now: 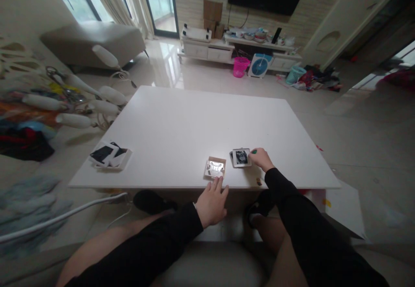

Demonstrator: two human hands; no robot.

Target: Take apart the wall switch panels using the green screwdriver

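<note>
My left hand (212, 202) reaches the table's front edge with its fingers stretched out. Its fingertips rest at the near rim of a small, shallow, light-coloured box (206, 169) that has a shiny insert inside. To the right lies a small flat tin-like case (241, 157) with a dark picture on its white-bordered face. My right hand (263, 159) is at the right side of this case, its fingers pinched together. A small dark green object (254, 151) shows at those fingertips; its kind is too small to tell.
Small brownish bits (258, 181) lie near the front edge of the white table (207, 118). At the left end stands an open white box (121, 161) with black and white pieces. A lamp with several white shades (74, 120) stands beside the table's left side.
</note>
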